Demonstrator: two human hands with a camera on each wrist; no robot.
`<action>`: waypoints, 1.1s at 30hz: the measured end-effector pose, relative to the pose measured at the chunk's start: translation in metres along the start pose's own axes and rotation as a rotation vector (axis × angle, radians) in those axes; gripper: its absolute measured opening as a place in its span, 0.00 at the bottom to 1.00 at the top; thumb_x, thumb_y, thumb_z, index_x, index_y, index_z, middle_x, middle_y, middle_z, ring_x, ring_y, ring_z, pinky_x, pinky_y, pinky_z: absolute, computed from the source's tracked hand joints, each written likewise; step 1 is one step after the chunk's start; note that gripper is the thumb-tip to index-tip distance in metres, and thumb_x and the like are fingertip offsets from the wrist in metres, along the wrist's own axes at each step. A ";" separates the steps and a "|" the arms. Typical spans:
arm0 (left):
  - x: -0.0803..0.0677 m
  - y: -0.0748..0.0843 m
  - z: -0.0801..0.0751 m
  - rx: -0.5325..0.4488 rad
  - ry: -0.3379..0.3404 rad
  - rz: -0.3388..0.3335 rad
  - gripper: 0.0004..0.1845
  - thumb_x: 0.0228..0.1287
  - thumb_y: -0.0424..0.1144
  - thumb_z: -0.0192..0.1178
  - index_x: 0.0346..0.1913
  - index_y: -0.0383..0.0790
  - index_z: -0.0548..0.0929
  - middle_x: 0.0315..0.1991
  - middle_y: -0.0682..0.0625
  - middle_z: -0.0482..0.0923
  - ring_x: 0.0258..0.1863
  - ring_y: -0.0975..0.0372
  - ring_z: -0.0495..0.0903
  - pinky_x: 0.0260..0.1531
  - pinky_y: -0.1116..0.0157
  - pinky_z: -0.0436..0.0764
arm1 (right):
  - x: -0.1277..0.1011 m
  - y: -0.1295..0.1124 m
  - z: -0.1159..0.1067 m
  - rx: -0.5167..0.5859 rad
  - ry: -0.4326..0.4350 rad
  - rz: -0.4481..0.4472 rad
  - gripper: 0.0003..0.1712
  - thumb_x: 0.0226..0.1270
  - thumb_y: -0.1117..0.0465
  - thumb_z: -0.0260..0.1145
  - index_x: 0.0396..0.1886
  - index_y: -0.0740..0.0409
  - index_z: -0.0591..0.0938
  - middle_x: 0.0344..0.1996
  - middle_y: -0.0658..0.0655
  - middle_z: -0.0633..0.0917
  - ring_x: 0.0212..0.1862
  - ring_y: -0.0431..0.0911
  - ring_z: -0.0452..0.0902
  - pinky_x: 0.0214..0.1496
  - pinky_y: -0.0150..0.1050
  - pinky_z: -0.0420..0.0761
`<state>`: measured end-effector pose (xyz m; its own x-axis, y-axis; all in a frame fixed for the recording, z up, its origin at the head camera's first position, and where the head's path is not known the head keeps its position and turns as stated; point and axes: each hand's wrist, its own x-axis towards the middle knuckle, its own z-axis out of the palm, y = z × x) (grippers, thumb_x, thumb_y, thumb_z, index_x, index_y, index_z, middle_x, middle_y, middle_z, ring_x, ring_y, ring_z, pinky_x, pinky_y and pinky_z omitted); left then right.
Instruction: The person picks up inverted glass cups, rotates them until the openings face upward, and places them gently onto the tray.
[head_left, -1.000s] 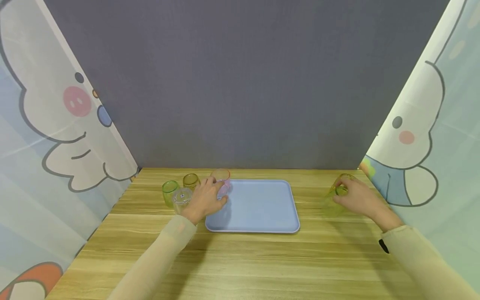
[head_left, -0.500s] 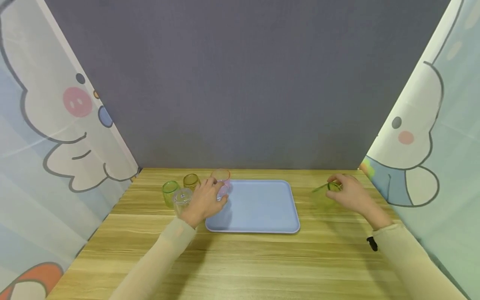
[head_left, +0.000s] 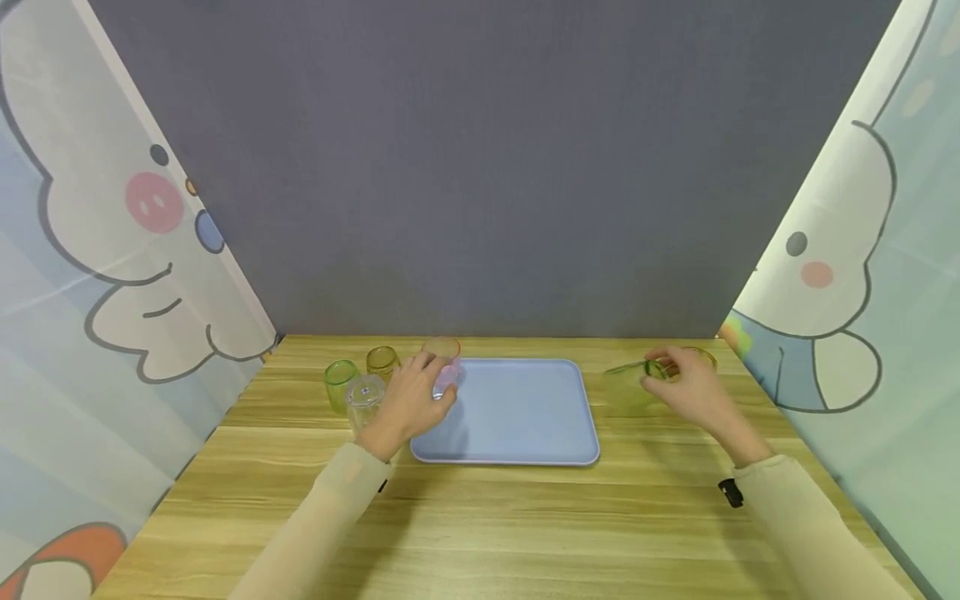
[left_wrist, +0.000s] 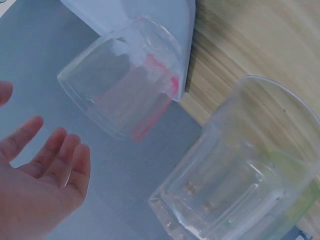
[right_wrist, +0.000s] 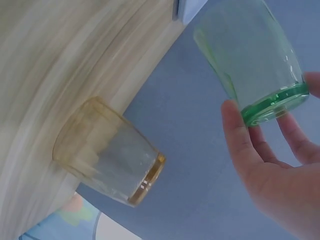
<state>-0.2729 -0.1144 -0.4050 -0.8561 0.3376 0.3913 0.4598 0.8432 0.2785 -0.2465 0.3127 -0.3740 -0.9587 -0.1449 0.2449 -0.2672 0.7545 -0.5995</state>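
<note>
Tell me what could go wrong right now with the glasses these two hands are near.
The right hand pinches the green glass only by its base, tilted in the air; it might slip and drop. The left hand sits open beside the pink glass, with a clear glass close by its wrist, so a careless move could knock either.

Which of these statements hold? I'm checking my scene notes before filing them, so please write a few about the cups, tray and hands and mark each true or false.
1. The right hand holds a green cup tilted on its side. True.
2. The blue tray carries three cups. False: its surface is bare; the pink cup stands at its left edge.
3. A yellow cup stands upside down on the table near the right hand. True.
4. The left hand holds the clear cup. False: it is at the pink cup.
</note>
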 end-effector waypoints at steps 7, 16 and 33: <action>-0.002 0.002 0.001 -0.060 0.075 0.036 0.21 0.68 0.45 0.60 0.60 0.40 0.82 0.55 0.47 0.78 0.54 0.48 0.77 0.51 0.48 0.77 | -0.001 -0.004 0.011 0.070 0.020 0.008 0.28 0.72 0.55 0.66 0.63 0.68 0.75 0.57 0.73 0.77 0.55 0.67 0.75 0.54 0.62 0.76; -0.003 0.008 -0.002 -0.177 0.142 0.074 0.20 0.68 0.45 0.62 0.58 0.39 0.83 0.53 0.47 0.80 0.54 0.50 0.78 0.55 0.51 0.77 | -0.003 -0.011 0.024 0.151 0.073 0.035 0.27 0.72 0.54 0.67 0.63 0.65 0.76 0.56 0.69 0.79 0.58 0.63 0.75 0.56 0.56 0.77; -0.006 0.016 -0.006 -0.441 0.134 -0.004 0.24 0.69 0.45 0.65 0.63 0.39 0.79 0.56 0.45 0.77 0.54 0.50 0.76 0.51 0.52 0.80 | -0.004 -0.023 0.044 0.384 0.109 0.041 0.24 0.72 0.60 0.66 0.64 0.65 0.76 0.55 0.65 0.80 0.55 0.49 0.75 0.51 0.28 0.76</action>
<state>-0.2594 -0.1052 -0.3979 -0.8333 0.2535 0.4913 0.5380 0.5763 0.6152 -0.2404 0.2675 -0.3951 -0.9587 -0.0352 0.2823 -0.2661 0.4615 -0.8463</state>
